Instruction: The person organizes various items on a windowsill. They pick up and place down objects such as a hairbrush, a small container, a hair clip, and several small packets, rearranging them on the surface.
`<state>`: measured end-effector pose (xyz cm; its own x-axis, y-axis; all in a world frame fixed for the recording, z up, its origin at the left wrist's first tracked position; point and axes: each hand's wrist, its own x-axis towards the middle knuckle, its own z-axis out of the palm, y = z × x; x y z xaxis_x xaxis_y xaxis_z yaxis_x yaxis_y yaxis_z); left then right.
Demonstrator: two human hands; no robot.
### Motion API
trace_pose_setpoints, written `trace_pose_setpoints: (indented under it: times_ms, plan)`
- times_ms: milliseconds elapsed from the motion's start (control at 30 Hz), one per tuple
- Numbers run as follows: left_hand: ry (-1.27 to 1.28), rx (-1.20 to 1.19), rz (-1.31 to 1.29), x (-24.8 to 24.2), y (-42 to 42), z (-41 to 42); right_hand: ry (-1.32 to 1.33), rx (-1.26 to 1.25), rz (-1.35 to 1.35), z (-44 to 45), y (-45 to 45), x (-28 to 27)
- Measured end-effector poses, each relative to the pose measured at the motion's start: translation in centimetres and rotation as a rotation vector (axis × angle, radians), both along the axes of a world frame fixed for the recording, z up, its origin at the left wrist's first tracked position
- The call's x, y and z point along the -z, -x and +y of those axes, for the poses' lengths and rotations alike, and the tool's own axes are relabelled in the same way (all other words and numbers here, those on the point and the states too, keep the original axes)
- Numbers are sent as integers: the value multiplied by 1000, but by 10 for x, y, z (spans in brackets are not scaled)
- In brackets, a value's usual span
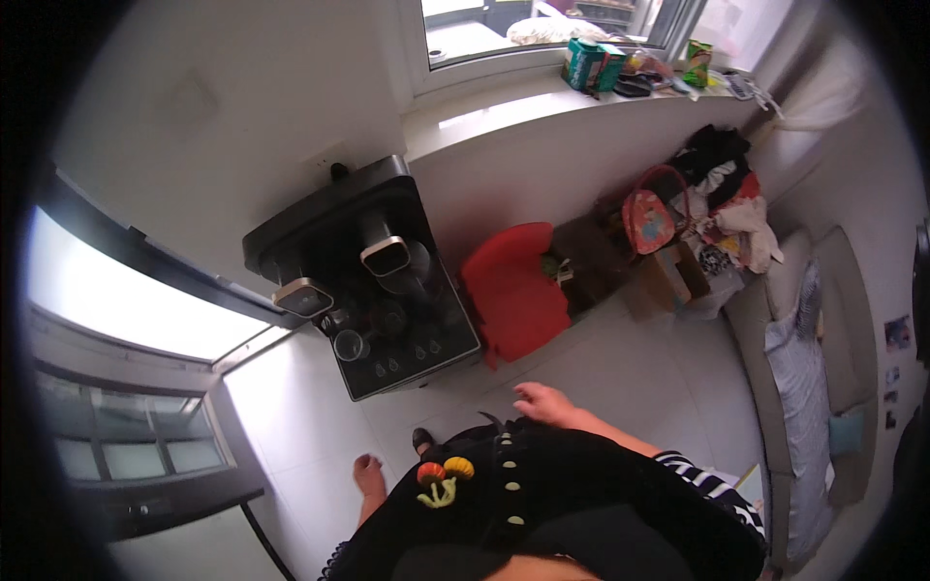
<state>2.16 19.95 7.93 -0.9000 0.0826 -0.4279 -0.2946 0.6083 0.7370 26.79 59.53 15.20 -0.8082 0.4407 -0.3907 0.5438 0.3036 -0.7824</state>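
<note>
My left hand (369,476) hangs low at my side over the tiled floor, fingers curled. Whether anything is inside it, I cannot tell. In front of my body, my right hand (541,404) is raised with loosely bent fingers and no object visible in it. Ahead stands a black tea-bar water dispenser (407,363) with two spout heads. A clear glass cup (352,345) sits on its top near the left edge, and a glass kettle (421,272) is under the right spout. Both hands are apart from the dispenser.
A red chair (519,305) stands right of the dispenser. Beyond it are a cardboard box (665,276), a red patterned bag (650,221) and piled clothes (748,225). Green cartons (592,65) stand on the windowsill (494,116). A grey sofa (857,348) lines the right; a dark cabinet (138,508), the left.
</note>
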Motion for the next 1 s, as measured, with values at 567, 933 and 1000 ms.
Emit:
trace_pose_setpoints:
  times_ms: [567, 933, 1000]
  plan:
    - [-178, 764, 1195, -275, 35, 467, 81, 262, 29, 124, -60, 3]
    - [226, 587, 873, -271, 164, 627, 84, 220, -83, 180, -71, -37]
    - [330, 567, 820, -266, 177, 637, 101, 176, -71, 197, -71, -33]
